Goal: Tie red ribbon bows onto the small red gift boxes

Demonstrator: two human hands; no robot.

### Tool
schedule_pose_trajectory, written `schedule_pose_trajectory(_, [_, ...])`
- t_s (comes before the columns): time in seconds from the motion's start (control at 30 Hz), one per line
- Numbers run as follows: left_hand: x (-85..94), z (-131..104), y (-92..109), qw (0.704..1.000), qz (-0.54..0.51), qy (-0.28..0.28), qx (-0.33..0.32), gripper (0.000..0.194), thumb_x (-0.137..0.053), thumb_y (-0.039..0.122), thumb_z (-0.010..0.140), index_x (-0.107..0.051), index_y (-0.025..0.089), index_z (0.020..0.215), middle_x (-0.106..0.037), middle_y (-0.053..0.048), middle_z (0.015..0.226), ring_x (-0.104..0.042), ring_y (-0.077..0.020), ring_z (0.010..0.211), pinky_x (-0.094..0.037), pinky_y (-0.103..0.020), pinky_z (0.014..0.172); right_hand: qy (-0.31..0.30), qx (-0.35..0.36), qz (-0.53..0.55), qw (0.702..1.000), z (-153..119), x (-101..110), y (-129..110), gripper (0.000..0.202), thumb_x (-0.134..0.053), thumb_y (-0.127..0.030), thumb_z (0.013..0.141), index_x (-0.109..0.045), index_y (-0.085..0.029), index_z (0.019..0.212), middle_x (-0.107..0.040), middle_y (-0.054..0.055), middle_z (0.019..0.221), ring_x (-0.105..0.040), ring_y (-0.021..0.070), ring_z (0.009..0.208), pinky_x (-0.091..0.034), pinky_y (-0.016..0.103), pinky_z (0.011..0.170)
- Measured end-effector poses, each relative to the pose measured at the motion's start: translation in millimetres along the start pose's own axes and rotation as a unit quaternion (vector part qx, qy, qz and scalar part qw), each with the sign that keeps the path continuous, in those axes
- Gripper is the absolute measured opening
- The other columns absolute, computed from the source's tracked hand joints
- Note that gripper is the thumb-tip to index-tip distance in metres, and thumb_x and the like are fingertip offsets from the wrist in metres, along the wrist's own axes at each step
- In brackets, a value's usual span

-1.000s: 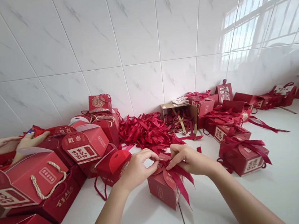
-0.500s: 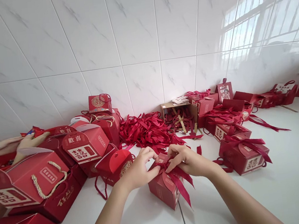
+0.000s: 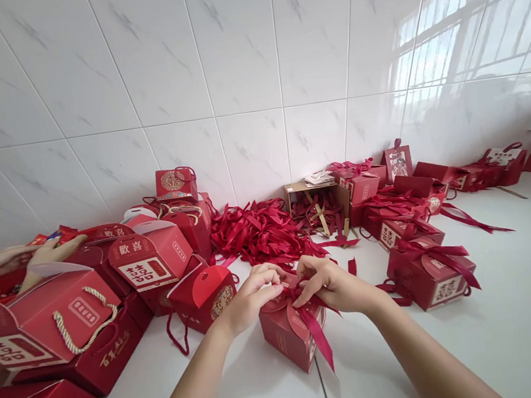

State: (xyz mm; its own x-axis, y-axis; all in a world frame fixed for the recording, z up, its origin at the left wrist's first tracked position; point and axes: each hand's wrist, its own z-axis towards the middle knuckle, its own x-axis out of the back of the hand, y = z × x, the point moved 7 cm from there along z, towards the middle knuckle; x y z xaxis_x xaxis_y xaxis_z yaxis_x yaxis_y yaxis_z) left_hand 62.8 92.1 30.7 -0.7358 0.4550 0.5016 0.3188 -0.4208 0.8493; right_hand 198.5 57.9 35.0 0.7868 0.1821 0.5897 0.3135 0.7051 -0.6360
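A small red gift box (image 3: 287,338) stands in front of me on the white surface. Across its top lies a dark red ribbon (image 3: 318,341), one tail hanging over the near side. My left hand (image 3: 257,297) pinches part of the ribbon at the box's left top, fingertips together. At the right top, my right hand (image 3: 327,283) grips the ribbon close to its knot, fingers bent. The knot itself is partly hidden by the fingers. Just behind both hands lies a heap of loose red ribbons (image 3: 264,228).
Red boxes with rope handles (image 3: 147,259) are stacked at the left, where another person's hands (image 3: 43,260) hold a small colourful packet. A cardboard box (image 3: 300,188) by the tiled wall holds ribbon pieces. Ribbon-tied boxes (image 3: 432,272) line the right.
My left fingers have closed on the ribbon and shifted slightly. One ribbon tail at the box's right has been drawn up toward my hands. The other person's packet shows more.
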Motion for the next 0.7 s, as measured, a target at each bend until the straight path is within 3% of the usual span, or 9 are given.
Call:
schedule_pose_trajectory(0.1, [-4.0,1.0,5.1,0.999,0.016,0.031,-0.022,0.023,-0.054,0.034,0.082,-0.05,0.02,0.065,-0.061,-0.005,0.099,-0.054,-0.023,0.106,-0.039,-0.033,0.096,0.004,0.007,0.009,1.0,-0.3,0.0,-0.7,0.043,-0.047,0.002,0.082,-0.078,-0.027,0.084,-0.053,0.004,0.09,-0.055,0.0133,0.085,-0.047,0.028,0.077])
schedule_pose_trajectory(0.2, [-9.0,1.5,6.8,0.997,-0.009,0.072,-0.016,0.02,-0.053,0.034,0.085,-0.05,0.02,0.07,-0.062,-0.003,0.089,-0.058,-0.019,0.091,-0.045,-0.028,0.081,0.02,0.01,0.016,1.0,-0.3,2.1,-1.3,0.038,-0.046,0.001,0.082,-0.075,-0.023,0.077,-0.052,0.003,0.087,-0.054,0.012,0.08,-0.046,0.025,0.071])
schedule_pose_trajectory(0.33, [-10.7,0.8,3.7,0.992,0.011,0.122,0.014,0.025,-0.057,0.038,0.082,-0.05,0.02,0.067,-0.064,-0.001,0.079,-0.058,-0.0172,0.078,-0.043,-0.026,0.07,0.062,-0.03,0.051,0.996,0.5,7.6,3.5,0.014,-0.051,-0.007,0.084,-0.055,-0.02,0.08,-0.052,-0.001,0.079,-0.049,0.0109,0.069,-0.042,0.024,0.063])
schedule_pose_trajectory(0.47, [-9.5,-0.2,-0.5,0.99,0.0,0.14,0.022,0.032,-0.061,0.038,0.079,-0.043,0.02,0.06,-0.068,-0.001,0.08,-0.062,-0.0185,0.085,-0.044,-0.026,0.073,0.072,-0.083,0.118,0.987,0.9,5.7,11.9,0.016,-0.058,-0.017,0.084,-0.043,-0.022,0.084,-0.05,-0.003,0.077,-0.046,0.0103,0.065,-0.039,0.023,0.058])
schedule_pose_trajectory(0.7, [-11.5,0.9,-0.3,0.99,-0.058,0.132,0.005,0.037,-0.063,0.032,0.077,-0.034,0.021,0.055,-0.07,-0.002,0.081,-0.065,-0.0213,0.093,-0.047,-0.028,0.078,0.104,-0.095,0.201,0.969,0.2,6.2,20.2,0.026,-0.063,-0.022,0.082,-0.037,-0.022,0.079,-0.052,-0.003,0.075,-0.048,0.0124,0.069,-0.041,0.027,0.065])
